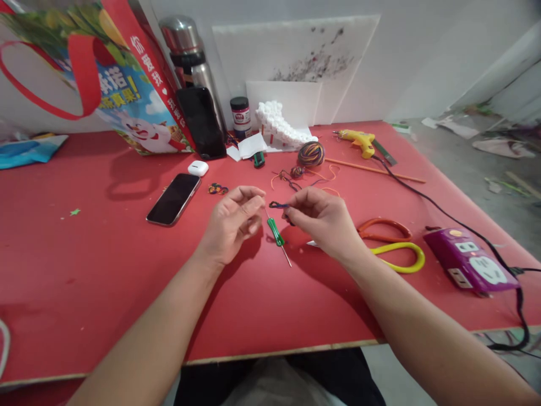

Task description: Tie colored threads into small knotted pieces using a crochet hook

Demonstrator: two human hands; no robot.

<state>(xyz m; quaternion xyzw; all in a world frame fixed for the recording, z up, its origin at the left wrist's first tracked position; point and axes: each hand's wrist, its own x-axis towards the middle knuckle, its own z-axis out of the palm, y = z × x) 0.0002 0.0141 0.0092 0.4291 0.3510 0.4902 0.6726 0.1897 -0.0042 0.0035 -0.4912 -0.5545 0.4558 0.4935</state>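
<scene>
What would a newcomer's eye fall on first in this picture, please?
Probably the bright red tabletop, with a large colourful bag at its back left. At the centre, a dark yarn loop sits in the grip of the right hand, and a green-handled tool shows between it and the left hand. The purple socket box also stands out at right.

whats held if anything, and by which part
Right hand holds dark yarn behind its loop. Left hand: cannot tell if it grips the green tool by its shaft.
</scene>
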